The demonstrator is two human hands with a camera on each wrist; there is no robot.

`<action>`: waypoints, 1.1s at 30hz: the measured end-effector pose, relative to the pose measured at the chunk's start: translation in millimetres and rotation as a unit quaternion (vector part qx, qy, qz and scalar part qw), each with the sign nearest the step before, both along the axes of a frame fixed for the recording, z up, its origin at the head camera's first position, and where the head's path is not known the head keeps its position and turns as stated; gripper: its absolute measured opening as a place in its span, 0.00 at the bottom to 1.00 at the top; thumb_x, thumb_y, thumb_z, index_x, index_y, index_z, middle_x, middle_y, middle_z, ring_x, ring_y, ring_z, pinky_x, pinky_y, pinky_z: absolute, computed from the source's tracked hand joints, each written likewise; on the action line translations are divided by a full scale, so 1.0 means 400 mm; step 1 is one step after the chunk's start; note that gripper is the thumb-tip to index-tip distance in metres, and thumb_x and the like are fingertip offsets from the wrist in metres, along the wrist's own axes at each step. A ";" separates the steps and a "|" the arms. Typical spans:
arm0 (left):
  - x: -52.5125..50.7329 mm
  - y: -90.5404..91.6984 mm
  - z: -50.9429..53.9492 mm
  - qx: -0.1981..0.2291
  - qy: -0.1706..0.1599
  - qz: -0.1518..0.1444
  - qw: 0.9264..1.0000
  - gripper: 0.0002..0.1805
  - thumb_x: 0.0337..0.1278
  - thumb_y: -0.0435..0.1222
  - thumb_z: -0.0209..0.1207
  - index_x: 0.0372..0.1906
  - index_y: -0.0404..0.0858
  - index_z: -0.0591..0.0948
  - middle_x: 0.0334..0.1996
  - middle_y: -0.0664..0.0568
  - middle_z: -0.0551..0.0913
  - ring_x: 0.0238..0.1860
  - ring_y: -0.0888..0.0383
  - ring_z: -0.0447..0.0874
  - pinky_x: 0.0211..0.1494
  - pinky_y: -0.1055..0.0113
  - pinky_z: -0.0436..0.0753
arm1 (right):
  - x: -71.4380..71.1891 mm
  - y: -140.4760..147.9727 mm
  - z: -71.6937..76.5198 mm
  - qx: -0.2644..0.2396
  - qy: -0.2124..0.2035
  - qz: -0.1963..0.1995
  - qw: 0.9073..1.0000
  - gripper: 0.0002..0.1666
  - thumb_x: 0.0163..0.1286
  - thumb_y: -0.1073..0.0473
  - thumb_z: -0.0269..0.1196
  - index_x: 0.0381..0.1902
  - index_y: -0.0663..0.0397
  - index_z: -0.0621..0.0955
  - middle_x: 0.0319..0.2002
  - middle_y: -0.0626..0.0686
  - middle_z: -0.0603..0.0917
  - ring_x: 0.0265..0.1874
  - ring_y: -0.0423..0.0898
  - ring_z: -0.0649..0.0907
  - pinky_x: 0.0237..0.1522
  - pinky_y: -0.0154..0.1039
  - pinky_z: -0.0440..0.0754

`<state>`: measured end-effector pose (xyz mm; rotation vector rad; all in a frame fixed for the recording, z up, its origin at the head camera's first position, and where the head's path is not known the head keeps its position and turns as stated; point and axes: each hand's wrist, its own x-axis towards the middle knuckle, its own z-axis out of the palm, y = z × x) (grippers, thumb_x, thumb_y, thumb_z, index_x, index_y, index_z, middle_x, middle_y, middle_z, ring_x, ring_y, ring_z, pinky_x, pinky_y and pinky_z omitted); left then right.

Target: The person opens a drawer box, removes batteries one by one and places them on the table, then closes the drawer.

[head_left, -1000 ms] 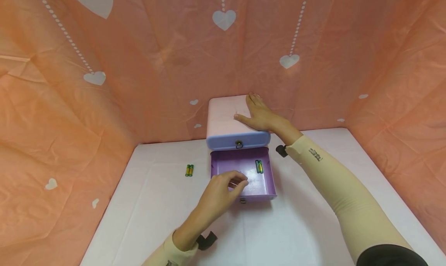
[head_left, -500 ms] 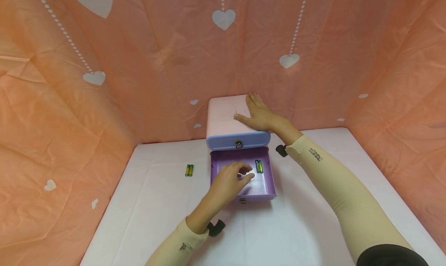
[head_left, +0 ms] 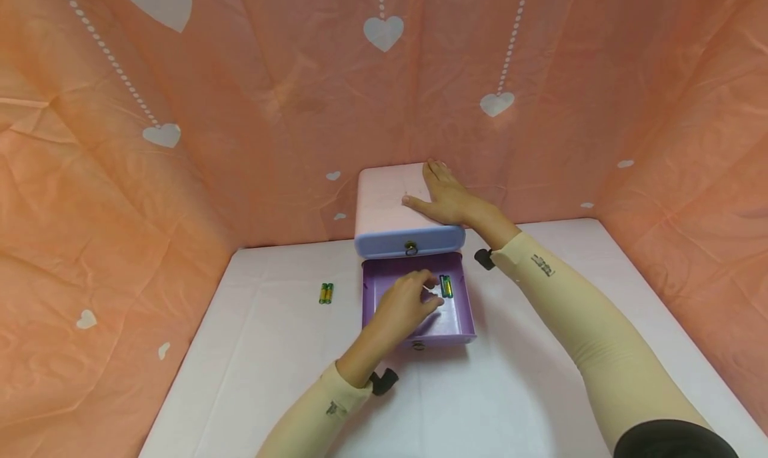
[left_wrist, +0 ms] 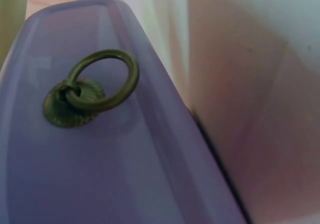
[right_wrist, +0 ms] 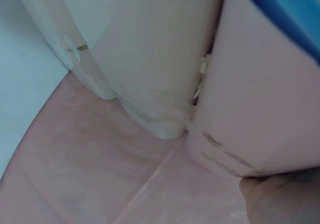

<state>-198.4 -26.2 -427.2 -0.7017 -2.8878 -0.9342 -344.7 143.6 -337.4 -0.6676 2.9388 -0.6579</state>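
Two slim, green-and-yellow batteries lie in the purple drawer, just beside the fingertips of the left hand, thumb and fingers parted around nothing.
The right hand rests spread on the smooth pink cabinet; only the right wrist view shows brown scuffs.

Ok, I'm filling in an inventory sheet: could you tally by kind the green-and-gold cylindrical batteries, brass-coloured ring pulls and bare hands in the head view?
Green-and-gold cylindrical batteries: 4 (2 on the white table, 2 in the open purple drawer)
Brass-coloured ring pulls: 2 (1 on the blue front, 1 on the purple drawer)
Bare hands: 2 (left hand, right hand)
Total: 8
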 end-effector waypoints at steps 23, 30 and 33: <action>-0.026 0.051 -0.020 -0.041 -0.001 0.048 0.998 0.23 0.63 0.38 0.75 0.59 0.39 0.82 0.49 0.47 0.87 0.49 0.49 0.90 0.48 0.51 0.90 | -0.002 0.000 0.000 -0.006 0.005 0.004 1.000 0.61 0.82 0.29 0.50 0.85 0.70 0.39 0.86 0.67 0.35 0.86 0.59 0.35 0.86 0.50 0.33; -0.029 0.056 -0.020 -0.062 0.010 0.051 0.997 0.25 0.63 0.40 0.76 0.61 0.39 0.82 0.47 0.48 0.86 0.45 0.50 0.89 0.45 0.54 0.90 | -0.003 0.001 -0.002 -0.003 0.007 0.004 1.000 0.62 0.81 0.29 0.51 0.85 0.70 0.39 0.86 0.67 0.35 0.86 0.59 0.35 0.86 0.50 0.33; -0.030 0.059 -0.023 -0.071 0.013 0.052 0.996 0.26 0.63 0.40 0.76 0.62 0.38 0.82 0.48 0.46 0.86 0.46 0.49 0.89 0.45 0.54 0.90 | -0.002 0.000 -0.001 -0.003 0.003 0.003 1.000 0.62 0.81 0.29 0.50 0.85 0.69 0.39 0.87 0.66 0.34 0.86 0.58 0.34 0.86 0.50 0.33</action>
